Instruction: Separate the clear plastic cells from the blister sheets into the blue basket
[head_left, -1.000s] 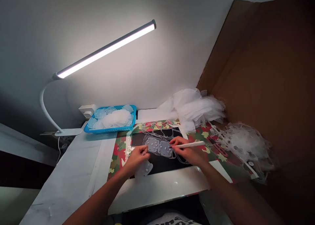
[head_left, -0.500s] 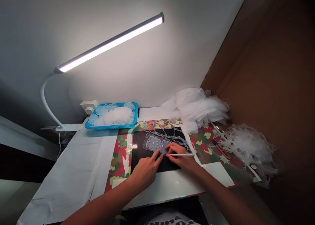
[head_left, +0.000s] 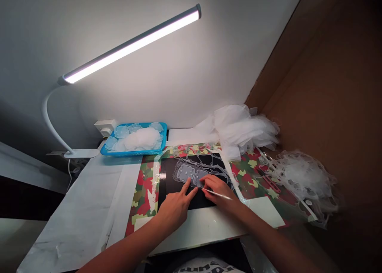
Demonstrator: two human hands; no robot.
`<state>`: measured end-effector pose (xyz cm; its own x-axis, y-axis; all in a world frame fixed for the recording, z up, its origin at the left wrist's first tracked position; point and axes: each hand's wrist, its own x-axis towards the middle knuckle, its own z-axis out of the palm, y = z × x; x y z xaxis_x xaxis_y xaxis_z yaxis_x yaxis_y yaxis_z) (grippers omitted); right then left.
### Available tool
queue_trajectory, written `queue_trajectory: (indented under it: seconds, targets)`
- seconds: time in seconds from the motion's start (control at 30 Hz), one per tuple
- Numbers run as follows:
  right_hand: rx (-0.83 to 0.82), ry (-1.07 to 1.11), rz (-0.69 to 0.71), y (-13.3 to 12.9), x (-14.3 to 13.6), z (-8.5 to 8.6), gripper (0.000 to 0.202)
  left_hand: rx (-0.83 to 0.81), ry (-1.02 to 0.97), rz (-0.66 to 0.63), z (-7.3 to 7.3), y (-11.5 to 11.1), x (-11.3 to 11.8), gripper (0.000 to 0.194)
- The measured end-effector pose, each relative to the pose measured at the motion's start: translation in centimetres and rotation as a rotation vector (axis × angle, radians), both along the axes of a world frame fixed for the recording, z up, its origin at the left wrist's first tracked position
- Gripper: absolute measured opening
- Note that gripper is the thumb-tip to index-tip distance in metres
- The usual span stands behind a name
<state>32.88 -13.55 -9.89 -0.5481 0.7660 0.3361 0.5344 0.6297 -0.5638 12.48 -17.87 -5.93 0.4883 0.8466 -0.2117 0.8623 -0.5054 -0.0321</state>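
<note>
Left hand (head_left: 175, 206) has come in rightward over the past second, fingers parted, index tip resting on the near edge of a translucent panelled sheet (head_left: 184, 172). Right hand (head_left: 220, 188) pinches a slim white stick (head_left: 219, 194), tip beside that edge. Sheet lies flat on a black surface (head_left: 167, 171), clear strands (head_left: 205, 166) looping just beyond.

Two dotted translucent panels (head_left: 183, 172), one slim white tool (head_left: 220, 194), one blue basket (head_left: 131, 153), one lamp (head_left: 134, 45)
</note>
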Motion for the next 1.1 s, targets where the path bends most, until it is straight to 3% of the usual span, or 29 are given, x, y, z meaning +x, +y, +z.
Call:
queue_trajectory:
  seconds: [0.17, 0.23, 0.33, 0.4, 0.5, 0.6, 0.63, 0.7, 0.77, 0.93, 1.1]
  targets:
    - [0.085, -0.013, -0.052, 0.2, 0.1, 0.6, 0.018, -0.046, -0.016, 0.025, 0.5, 0.1, -0.1, 0.077]
    - [0.026, 0.127, -0.239, 0.6, 1.6, 1.5, 0.020, -0.067, -0.038, 0.035, 0.6, 0.0, -0.2, 0.077]
    - [-0.025, 0.392, -0.663, 1.4, 4.7, 2.4, 0.026, -0.102, -0.084, 0.055, 0.6, 0.0, -0.6, 0.078]
    - [-0.079, 0.530, -0.783, 1.6, 6.3, 2.4, 0.031, -0.126, -0.159, 0.066, 0.7, 0.4, -1.0, 0.076]
    - [-0.235, 0.640, -0.630, 0.7, 6.2, 2.3, 0.032, -0.171, -0.424, 0.098, 1.2, 2.4, -1.5, 0.061]
    - [-0.306, 0.637, -0.443, -1.1, 3.8, 3.1, 0.026, -0.322, -0.810, 0.203, 1.6, 5.6, -1.2, 0.035]
    - [-0.326, 0.602, -0.385, -1.7, 3.0, 3.5, 0.025, -0.434, -0.908, 0.228, 1.6, 6.7, -0.9, 0.033]
    - [-0.386, 0.502, -0.242, -2.5, 1.6, 4.3, 0.023, -0.681, -1.000, 0.257, 1.3, 8.3, -0.1, 0.048]
    - [-0.451, 0.452, -0.153, -2.5, 0.9, 4.8, 0.023, -0.793, -0.994, 0.284, 0.8, 9.1, 0.7, 0.054]
    - [-0.536, 0.608, -0.312, 0.4, 1.6, 4.4, 0.027, -0.651, -0.990, 0.270, -0.1, 8.4, 1.8, 0.022]
    - [-0.647, 0.529, -0.274, 2.1, 1.7, 3.6, 0.031, -0.401, -0.958, 0.219, 0.1, 6.8, 1.9, 0.016]
